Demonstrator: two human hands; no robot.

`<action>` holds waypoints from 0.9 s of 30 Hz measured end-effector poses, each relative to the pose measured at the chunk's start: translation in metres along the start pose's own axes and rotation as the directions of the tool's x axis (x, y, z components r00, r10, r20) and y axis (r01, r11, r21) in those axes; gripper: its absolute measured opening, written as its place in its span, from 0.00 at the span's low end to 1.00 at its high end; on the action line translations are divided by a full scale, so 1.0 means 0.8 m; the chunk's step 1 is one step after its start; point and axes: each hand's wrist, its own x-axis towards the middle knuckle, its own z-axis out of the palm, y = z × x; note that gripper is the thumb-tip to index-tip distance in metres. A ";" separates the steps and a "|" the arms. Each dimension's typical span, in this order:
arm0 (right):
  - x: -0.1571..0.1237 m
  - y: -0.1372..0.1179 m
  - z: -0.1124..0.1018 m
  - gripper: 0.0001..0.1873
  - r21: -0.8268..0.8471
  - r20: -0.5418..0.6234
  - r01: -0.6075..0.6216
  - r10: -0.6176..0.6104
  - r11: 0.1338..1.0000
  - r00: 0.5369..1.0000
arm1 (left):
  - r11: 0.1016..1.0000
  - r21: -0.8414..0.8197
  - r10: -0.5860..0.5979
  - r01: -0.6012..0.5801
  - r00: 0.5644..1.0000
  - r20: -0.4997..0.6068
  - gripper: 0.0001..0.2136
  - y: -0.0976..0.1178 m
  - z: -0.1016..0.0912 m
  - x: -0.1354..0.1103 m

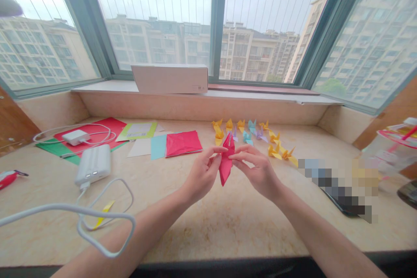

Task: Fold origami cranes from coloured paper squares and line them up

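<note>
Between my two hands is a red piece of folded origami paper [226,166], long and diamond-shaped, held upright above the tabletop. My left hand [206,168] pinches its left edge with thumb and fingers. On the other side, my right hand [256,166] grips the right edge, its fingertips closed on the paper. A narrow slit shows near the paper's top point. Just behind it stand several folded paper cranes, among them a yellow crane [241,125], a blue crane [252,126] and a purple crane [261,134].
A stack of red paper squares [184,143] lies left of my hands. Further left are a white power bank [94,164], a charger [76,137] and a looping white cable [107,215]. A phone [342,197] and a plastic cup [387,152] are at right. A white box [170,79] stands on the sill.
</note>
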 end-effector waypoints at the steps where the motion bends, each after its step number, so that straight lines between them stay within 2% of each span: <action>1: 0.000 0.000 0.001 0.06 0.005 -0.023 -0.019 0.019 1.000 1.000 | 1.000 -0.031 -0.001 0.002 1.000 0.021 0.10 0.000 0.001 0.000; 4: 0.001 -0.002 0.004 0.08 0.023 -0.097 -0.088 0.090 0.996 0.991 | 0.996 -0.088 0.013 -0.007 0.998 0.069 0.09 -0.001 0.003 -0.002; 8: -0.002 -0.003 0.010 0.09 0.096 -0.140 -0.153 0.165 0.984 0.976 | 0.996 -0.081 0.041 -0.033 0.994 0.096 0.12 -0.003 0.003 -0.004; 13: -0.005 -0.006 0.015 0.07 0.137 -0.146 -0.135 0.154 0.981 0.977 | 0.997 -0.030 0.078 -0.078 0.997 0.012 0.07 -0.007 0.002 -0.002; 16: -0.005 -0.009 0.017 0.07 0.128 -0.149 -0.129 0.148 0.983 0.978 | 0.994 -0.030 0.106 -0.107 0.994 -0.007 0.07 -0.003 0.003 -0.002; 23: -0.008 -0.007 0.024 0.07 0.249 -0.163 -0.185 0.229 0.951 0.960 | 0.999 -0.038 0.036 -0.039 0.996 -0.080 0.09 0.007 0.007 -0.006; 27: -0.010 -0.008 0.030 0.07 0.282 -0.165 -0.207 0.260 0.937 0.952 | 0.995 -0.097 0.017 -0.032 0.988 -0.152 0.10 0.005 0.009 -0.004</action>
